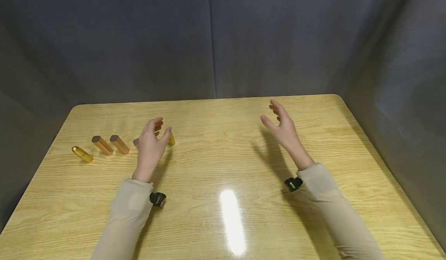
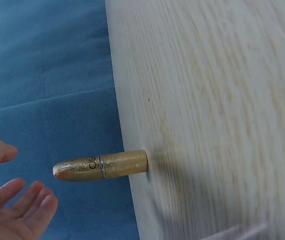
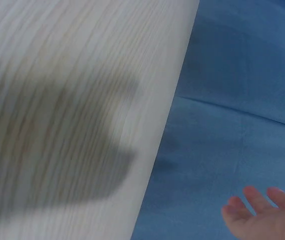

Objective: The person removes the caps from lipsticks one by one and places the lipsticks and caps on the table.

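Note:
My left hand [image 1: 151, 147] hovers over the table's left part, fingers loosely bent, holding nothing. Just past its thumb, a gold lipstick tube [image 1: 172, 139] stands upright, partly hidden in the head view. The left wrist view shows this gold lipstick tube [image 2: 102, 165] whole, with a rounded top, a silver band and dark lettering, apart from the fingertips. Behind the left hand, one copper-coloured tube [image 1: 136, 142] is mostly covered. Over the right part of the table, my right hand [image 1: 283, 130] is raised with thumb and fingers spread, touching nothing.
Left of the left hand stand two copper-coloured tubes [image 1: 110, 145] with flat dark tops, and a second gold lipstick tube [image 1: 82, 154] farther left. All are on a wood-grain table [image 1: 209, 155]. Dark cloth panels [image 1: 156, 39] surround its back and sides.

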`<action>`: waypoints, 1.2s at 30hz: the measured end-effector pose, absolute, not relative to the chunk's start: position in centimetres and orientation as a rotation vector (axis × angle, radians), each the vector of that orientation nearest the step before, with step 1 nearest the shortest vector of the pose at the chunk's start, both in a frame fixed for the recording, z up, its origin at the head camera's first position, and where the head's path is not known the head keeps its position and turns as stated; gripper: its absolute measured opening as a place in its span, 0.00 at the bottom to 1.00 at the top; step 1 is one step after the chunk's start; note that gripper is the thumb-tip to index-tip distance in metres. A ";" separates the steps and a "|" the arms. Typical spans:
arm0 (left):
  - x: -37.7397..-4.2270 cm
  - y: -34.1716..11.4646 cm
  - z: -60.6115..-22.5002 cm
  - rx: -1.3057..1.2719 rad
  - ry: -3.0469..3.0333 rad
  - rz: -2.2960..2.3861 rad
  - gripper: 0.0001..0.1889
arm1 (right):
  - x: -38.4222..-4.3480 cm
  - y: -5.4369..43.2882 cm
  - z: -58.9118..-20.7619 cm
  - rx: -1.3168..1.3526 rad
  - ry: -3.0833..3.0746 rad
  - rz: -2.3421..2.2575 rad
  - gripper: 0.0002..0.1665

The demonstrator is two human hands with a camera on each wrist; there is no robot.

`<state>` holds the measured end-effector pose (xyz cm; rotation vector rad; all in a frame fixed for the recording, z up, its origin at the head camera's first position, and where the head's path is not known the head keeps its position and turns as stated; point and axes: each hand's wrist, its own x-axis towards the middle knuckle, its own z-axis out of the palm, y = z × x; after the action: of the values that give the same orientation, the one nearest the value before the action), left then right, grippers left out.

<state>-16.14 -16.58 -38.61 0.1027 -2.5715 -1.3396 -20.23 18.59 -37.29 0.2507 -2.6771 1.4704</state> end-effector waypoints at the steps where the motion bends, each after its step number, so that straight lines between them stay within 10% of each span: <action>1: -16.2 -16.6 -38.7 0.106 -2.571 -1.344 0.23 | -20.2 18.5 -37.4 0.247 -2.675 1.493 0.39; 36: -17.3 -16.6 -41.2 0.274 -2.682 -1.548 0.20 | -20.1 15.9 -38.1 0.200 -2.478 1.946 0.37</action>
<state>-17.29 -16.56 -41.20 0.2737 -2.6818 -1.5480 -20.15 15.85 -38.08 0.2000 -2.4782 1.9460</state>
